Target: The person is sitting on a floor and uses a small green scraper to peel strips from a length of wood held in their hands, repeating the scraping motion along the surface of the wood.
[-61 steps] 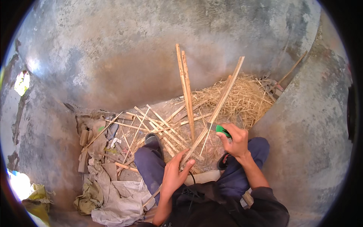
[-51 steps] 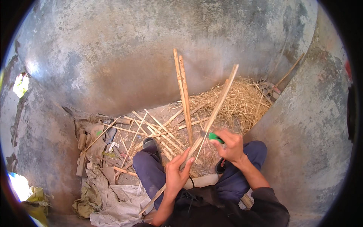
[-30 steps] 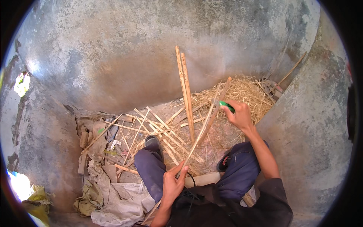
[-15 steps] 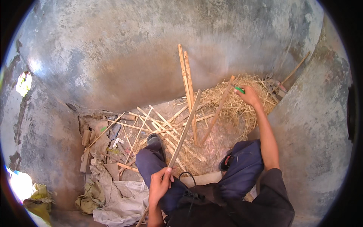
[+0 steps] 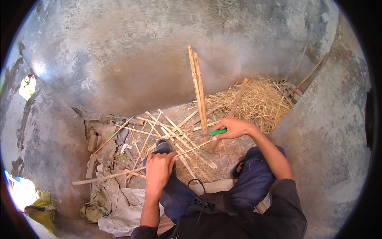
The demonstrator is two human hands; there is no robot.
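The person sits on the ground in a corner of grey plastered walls (image 5: 159,71). The left hand (image 5: 159,171) is closed over a thin bamboo strip (image 5: 119,174) that runs from low on the left, across the knee, up toward the right hand (image 5: 234,128). That hand is curled shut around a green-handled knife (image 5: 217,132), held just where the strip's far end lies; the blade itself is hidden.

To shave such a strip well, I would judge, the left hand should keep it pinned firm against the knee so it cannot twist, while the knife travels along the grain and away from the body, in long shallow strokes.

Cut bamboo sticks (image 5: 171,127) lie crossed before the dark shoe (image 5: 162,145), two taller slats (image 5: 197,87) lean on the wall, and a heap of pale shavings (image 5: 258,103) fills the corner. Crumpled sacking (image 5: 119,203) lies to the left.
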